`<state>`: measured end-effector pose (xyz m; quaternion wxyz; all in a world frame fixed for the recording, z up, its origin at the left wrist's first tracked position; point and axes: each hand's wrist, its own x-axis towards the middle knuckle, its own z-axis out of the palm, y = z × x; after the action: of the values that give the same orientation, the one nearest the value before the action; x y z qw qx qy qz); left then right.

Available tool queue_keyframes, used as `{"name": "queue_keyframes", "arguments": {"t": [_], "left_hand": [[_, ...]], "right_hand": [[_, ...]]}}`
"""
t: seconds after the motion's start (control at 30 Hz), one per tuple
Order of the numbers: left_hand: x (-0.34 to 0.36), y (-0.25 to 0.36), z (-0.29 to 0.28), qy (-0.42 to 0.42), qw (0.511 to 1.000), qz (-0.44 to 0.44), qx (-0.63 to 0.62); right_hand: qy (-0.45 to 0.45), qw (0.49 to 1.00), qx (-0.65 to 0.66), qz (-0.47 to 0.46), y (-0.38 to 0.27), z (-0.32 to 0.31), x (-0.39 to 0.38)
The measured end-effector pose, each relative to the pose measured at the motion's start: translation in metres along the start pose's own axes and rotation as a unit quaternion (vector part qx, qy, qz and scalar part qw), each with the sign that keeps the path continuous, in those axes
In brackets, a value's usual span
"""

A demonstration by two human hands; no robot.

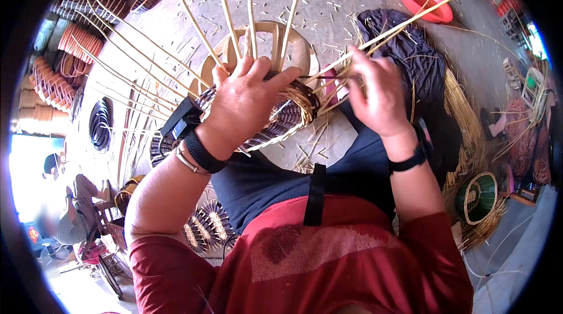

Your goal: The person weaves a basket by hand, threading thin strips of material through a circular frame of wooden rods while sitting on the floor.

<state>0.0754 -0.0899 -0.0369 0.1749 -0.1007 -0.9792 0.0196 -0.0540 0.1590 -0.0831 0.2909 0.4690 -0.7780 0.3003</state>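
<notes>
Red shirt (328, 249), left hand (243, 100) curled over basket (309, 107), right hand (375, 88) perhaps pinching strand (325, 77)

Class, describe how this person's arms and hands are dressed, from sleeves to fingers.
Both arms have short dark red sleeves. The left hand and right hand wear no gloves. The left wrist has a black strap with a boxy black device, plus a thin pale bracelet; the right wrist has a black band.
</notes>
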Motion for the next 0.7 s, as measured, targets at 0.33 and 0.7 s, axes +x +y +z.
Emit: {"name": "queue_keyframes", "arguments": {"t": [0.33, 0.7], "left_hand": [[-0.009, -0.059, -0.031, 0.071, 0.987, -0.129, -0.062], [0.006, -0.096, -0.117, 0.349, 0.937, 0.003, 0.004]], "right_hand": [[-0.123, 0.870, 0.008, 0.478, 0.063, -0.050, -0.131], [0.115, 0.950, 0.139, 0.254, 0.044, -0.011, -0.035]]}}
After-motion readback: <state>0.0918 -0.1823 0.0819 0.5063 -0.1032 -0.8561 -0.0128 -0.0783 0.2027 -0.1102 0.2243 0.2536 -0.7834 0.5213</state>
